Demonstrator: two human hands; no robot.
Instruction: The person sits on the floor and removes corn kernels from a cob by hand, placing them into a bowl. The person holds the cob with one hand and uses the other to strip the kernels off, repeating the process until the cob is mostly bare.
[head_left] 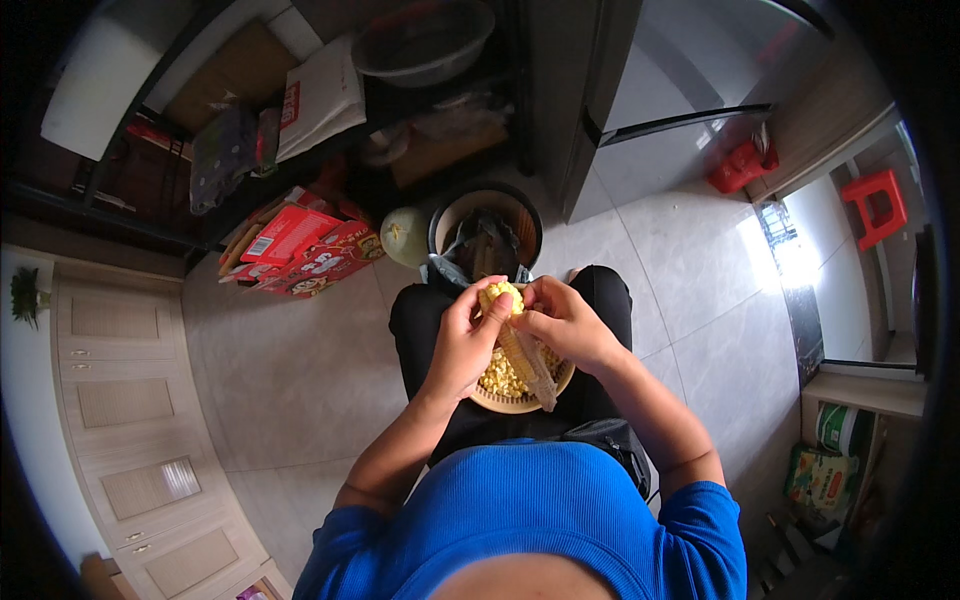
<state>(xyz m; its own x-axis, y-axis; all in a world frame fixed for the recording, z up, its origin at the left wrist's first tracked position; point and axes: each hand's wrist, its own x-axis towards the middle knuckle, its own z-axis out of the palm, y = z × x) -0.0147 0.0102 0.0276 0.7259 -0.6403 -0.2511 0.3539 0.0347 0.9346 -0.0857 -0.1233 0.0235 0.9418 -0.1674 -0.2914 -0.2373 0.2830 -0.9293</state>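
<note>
A corn cob (527, 362) slants over my lap, its near part stripped of kernels and yellow kernels still on its far end. My left hand (466, 338) is closed around the cob's far part, the thumb lying along it. From the other side my right hand (566, 322) is closed on the same end, thumb and fingers pressed against the kernels. Below the cob, a tan basket (497, 406) rests on my lap with loose corn kernels (500, 376) in it. The hands and the cob hide part of the basket.
Beyond my knees stands a round bin (536, 228) with a dark bag. A pale green melon (403, 237) and red cardboard boxes (325, 262) sit left of it. Dark shelves (400, 110) rise behind. Right are a grey fridge (690, 60) and red stools (876, 207).
</note>
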